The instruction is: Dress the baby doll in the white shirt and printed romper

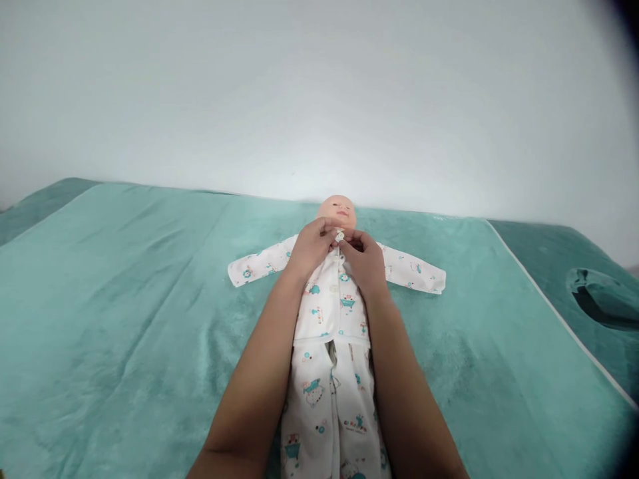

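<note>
A baby doll [341, 203] lies on its back, dressed in a white printed jacket [319, 303] and matching trousers [312, 402]. Both jacket sleeves stretch out to the sides. At the collar, just below the doll's chin, my left hand [313, 246] pinches the jacket's front edge. My right hand [365, 258] pinches the opposite edge close beside it, and the fingertips of both hands nearly meet. A small pale patch of the collar [340, 236] shows between them. Whether a button or snap sits under the fingers is hidden.
A teal plush cover [124, 299] spreads under the doll, with a pale seam along its right side. At the far right lies a clear, shiny object with a dark part [599, 299]. Behind the cover rises a plain pale wall [299, 86].
</note>
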`<move>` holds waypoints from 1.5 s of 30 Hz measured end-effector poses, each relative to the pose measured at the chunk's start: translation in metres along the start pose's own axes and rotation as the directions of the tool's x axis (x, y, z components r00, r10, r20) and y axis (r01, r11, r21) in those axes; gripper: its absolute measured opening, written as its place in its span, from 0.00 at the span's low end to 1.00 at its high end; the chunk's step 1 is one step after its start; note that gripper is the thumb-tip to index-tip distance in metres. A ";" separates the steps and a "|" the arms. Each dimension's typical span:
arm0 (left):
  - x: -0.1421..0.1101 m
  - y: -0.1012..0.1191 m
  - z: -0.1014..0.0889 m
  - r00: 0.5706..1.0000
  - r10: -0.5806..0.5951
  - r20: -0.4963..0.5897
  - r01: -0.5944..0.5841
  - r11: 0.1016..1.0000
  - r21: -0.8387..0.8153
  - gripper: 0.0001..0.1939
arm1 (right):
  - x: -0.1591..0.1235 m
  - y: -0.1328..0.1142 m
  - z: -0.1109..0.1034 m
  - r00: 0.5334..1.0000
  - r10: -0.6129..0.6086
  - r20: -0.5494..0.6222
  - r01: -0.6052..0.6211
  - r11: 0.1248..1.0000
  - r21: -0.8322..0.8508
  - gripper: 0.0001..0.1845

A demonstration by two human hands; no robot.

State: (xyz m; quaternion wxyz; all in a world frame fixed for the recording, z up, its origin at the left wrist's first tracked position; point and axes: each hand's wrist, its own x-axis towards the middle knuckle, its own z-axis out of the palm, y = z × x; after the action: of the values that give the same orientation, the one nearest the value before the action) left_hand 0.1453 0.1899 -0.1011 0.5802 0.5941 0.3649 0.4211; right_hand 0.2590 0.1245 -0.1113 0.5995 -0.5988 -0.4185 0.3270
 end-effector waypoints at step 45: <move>-0.077 0.009 -0.008 0.999 -0.051 -0.002 0.051 0.999 -0.001 0.09 | -0.059 0.001 -0.003 0.994 -0.008 -0.110 0.022 0.992 0.127 0.12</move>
State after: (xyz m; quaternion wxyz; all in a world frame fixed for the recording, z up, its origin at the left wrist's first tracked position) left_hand 0.1086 0.1215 -0.0984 0.5907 0.5840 0.3804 0.4066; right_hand 0.2358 0.0706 -0.1182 0.6611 -0.5729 -0.3678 0.3154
